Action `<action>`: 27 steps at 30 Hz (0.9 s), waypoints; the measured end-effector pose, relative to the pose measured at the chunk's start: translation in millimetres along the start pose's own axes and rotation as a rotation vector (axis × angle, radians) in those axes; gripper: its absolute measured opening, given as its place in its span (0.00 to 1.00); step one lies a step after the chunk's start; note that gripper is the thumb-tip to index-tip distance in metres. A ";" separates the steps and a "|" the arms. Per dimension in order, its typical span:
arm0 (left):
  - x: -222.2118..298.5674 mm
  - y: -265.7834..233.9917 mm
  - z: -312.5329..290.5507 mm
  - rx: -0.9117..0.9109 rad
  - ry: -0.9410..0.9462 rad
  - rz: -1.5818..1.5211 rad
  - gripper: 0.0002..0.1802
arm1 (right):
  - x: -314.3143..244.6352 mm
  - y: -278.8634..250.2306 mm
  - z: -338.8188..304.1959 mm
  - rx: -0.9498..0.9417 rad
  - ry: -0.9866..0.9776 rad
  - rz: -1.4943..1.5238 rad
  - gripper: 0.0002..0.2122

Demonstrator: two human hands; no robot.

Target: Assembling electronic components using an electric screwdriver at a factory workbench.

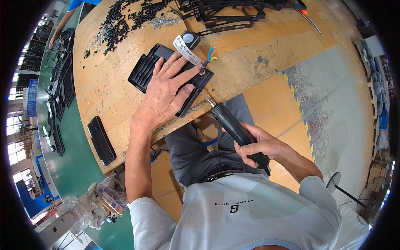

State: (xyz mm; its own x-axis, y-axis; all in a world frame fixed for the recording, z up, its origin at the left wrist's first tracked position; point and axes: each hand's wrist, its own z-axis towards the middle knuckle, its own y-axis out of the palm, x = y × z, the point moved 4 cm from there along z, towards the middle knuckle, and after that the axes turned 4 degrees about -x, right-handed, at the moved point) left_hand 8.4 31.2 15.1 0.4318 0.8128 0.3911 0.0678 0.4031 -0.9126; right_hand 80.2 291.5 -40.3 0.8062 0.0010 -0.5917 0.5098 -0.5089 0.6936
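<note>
My left hand [162, 93] lies spread over a black finned housing [143, 71], probably a floodlight, near the table's front edge. The fingers press on its top; the thumb rests by its near side. A white label [185, 50] sticks up beyond the fingertips, next to a small round sensor [188, 38]. Short blue and yellow-green wires [211, 55] come out at the housing's right corner. Wrapped in my right hand [263, 143] is a black electric screwdriver [233, 125], tilted up to the left. Its bit meets the housing's right edge; the screw there cannot be made out.
Loose black and silver screws [118, 27] are strewn at the far left, with black metal brackets [225, 16] piled behind. A phone [101, 140] lies at left. An orange-handled screwdriver [308, 21] is far right. Another person's arm [60, 29] reaches over the green bench [62, 175].
</note>
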 end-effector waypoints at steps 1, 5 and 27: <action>0.3 0.2 0.1 0.000 -0.002 -0.006 0.24 | -2.2 0.6 -0.2 -0.007 0.002 -0.014 0.30; 3.0 -0.2 1.3 -0.014 -0.030 -0.055 0.23 | -6.0 -1.6 -1.6 0.019 0.033 -0.054 0.30; 1.2 3.7 1.3 0.013 0.010 -0.115 0.24 | -36.7 -5.3 -5.7 0.102 0.130 -0.464 0.30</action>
State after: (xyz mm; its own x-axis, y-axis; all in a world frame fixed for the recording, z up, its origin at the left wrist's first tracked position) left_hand 8.0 34.2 12.3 0.4308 0.7567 0.4918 0.1054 0.4990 -0.8601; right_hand 49.7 299.1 -20.0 0.5347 0.3518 -0.7683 0.7976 -0.5106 0.3212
